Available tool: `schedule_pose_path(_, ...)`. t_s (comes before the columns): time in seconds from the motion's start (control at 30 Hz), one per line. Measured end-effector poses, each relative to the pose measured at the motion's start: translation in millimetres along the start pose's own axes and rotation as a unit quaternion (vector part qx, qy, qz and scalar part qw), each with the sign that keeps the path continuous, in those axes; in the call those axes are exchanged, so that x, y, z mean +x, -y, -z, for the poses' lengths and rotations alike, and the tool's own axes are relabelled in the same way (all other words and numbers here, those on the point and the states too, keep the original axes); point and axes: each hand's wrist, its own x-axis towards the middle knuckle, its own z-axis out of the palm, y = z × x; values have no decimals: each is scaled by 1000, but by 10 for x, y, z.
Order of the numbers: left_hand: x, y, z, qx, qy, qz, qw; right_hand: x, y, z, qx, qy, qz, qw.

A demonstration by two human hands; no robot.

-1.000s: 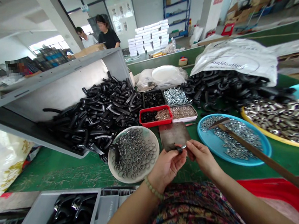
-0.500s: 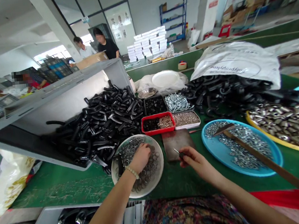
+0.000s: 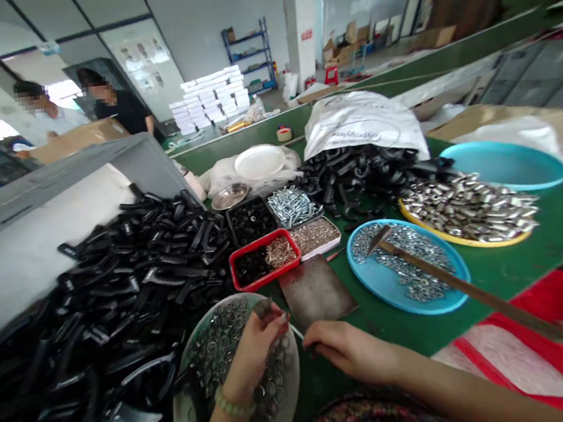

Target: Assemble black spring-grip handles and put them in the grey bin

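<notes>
The pin [image 3: 297, 331] is a thin, pale stick. It pokes out of the right hand [image 3: 339, 347], by the edge of the plate [image 3: 294, 379]. That hand's grip is pinching the pin at one end. The bare end points to the left hand [image 3: 259, 341], which is over the plate and its rings [image 3: 220, 345]. The left grip is curled in, but I cannot tell if it pinches a ring or nothing.

The pin looks like metal, so it should be hard, stiff and light. It will likely not bend or break, but it looks smooth and may slip or roll. A firm pinch at one end, like holding a pencil, seems best, with the other end left bare.

The rings look thin, shiny and very light. A hard squeeze might push one out of shape. They lie close together, so two could come up at once. It seems best to take just one by its outside edge, with only the tips of finger and thumb.
</notes>
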Motion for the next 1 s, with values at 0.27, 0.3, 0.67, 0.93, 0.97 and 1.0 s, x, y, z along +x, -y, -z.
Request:
schedule_pose_path(0.27, 136, -236, -697, 29, 126, 12, 992, -308, -251, 401, -23, -103, 26, 994)
schedule_pose_path(0.3, 236, -259, -833, 69, 153, 1, 986, -431, -307, 457, -15, -129, 11, 991)
schedule_pose_path(0.67, 1396, 3, -2220, 522, 119, -207, 819, -1274, -833, 1003, 119, -344, -153, 919)
schedule_pose_path(0.93, 1286, -108, -2074, 474, 111, -220, 846, -995, -710, 983, 178, -322, -132, 920)
schedule_pose_path(0.97, 1228, -130, -2012, 439, 110, -211, 867, -953, -678, 962, 184, -313, -131, 922)
schedule_pose_path(1.0, 1160, -149, -1937, 377, 109, -190, 900, -909, -647, 934, 188, -303, -130, 925)
